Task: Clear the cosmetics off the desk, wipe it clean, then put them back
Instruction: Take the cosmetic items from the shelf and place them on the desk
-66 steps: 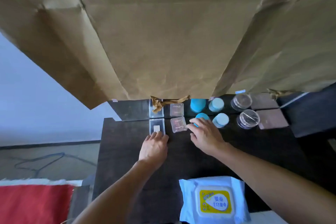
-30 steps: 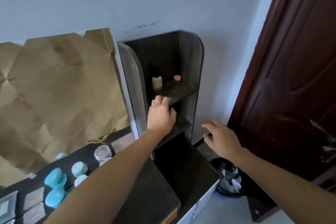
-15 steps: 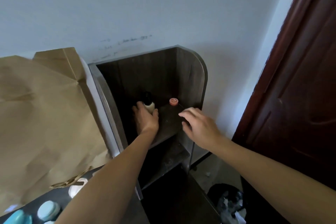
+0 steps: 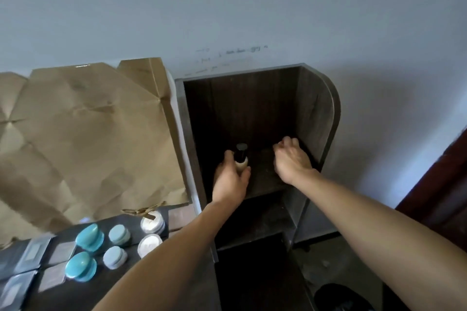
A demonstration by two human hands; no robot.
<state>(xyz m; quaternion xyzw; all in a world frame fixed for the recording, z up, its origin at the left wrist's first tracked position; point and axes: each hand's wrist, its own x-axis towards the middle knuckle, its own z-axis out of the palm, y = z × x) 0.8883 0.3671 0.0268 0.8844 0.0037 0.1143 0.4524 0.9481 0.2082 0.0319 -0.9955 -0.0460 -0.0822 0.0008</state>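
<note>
We see the left hand [image 4: 231, 179] with its grip closed round a cream bottle [image 4: 241, 160] with a black cap, standing upright on the top shelf [image 4: 265, 179] of the dark cabinet [image 4: 316, 113]. Right hand [image 4: 292, 159] is on the same shelf, right of the bottle, fingers curled; can't tell what its grip holds. Left of the cabinet, below it, blue jars [image 4: 89, 236] and flat packets [image 4: 32, 251] sit on the table [image 4: 83, 290] under brown paper [image 4: 88, 134].
</note>
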